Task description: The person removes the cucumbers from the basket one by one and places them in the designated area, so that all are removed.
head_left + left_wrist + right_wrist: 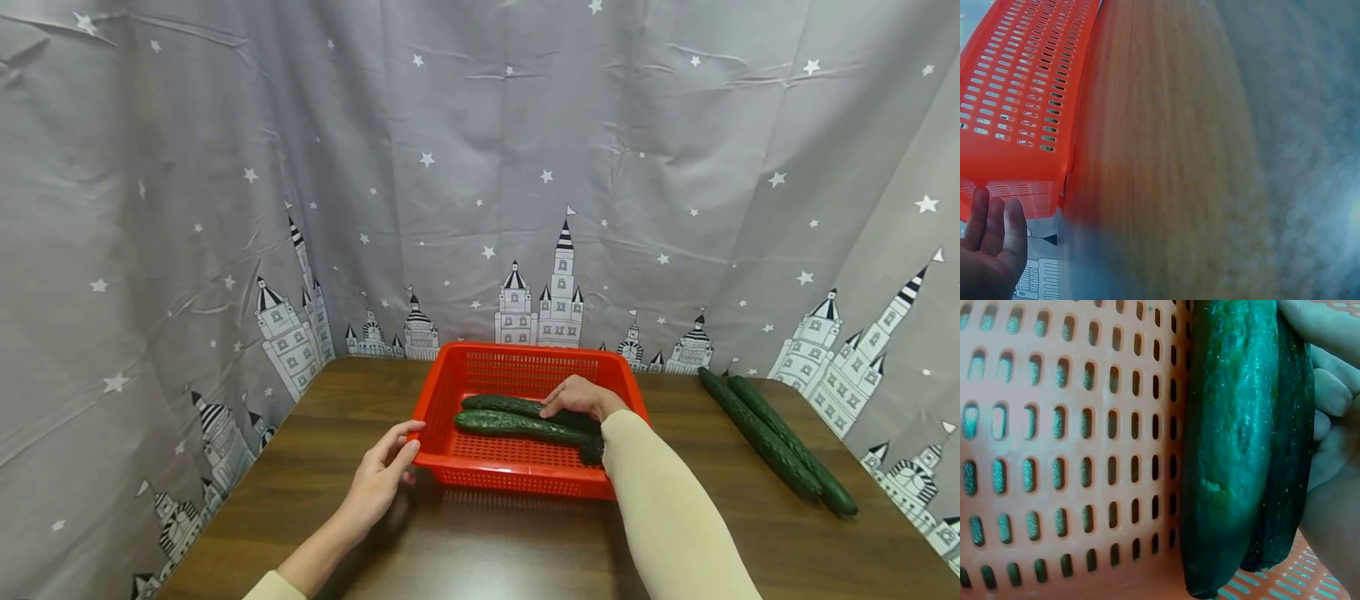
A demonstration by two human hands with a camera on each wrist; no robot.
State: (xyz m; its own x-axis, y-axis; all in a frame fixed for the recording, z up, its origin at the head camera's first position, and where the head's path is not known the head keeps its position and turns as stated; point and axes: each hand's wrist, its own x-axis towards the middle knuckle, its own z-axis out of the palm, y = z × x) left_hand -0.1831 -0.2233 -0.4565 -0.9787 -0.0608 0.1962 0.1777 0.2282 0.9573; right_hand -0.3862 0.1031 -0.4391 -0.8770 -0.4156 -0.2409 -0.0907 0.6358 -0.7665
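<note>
A red perforated plastic basket stands on the wooden table. Inside it lie two dark green cucumbers, side by side: a front cucumber and a rear cucumber. My right hand reaches in over the right side and grips the rear cucumber, with fingers curled against it in the right wrist view. The hand and sleeve cover part of that cucumber. At the basket's front left corner, my left hand touches the rim with thumb and index finger. Its other fingers extend fairly straight beside the corner.
Two more cucumbers lie next to each other at the table's right, a left one and a right one. A black round object shows by my right wrist. Behind the table hangs a grey curtain with castles and stars.
</note>
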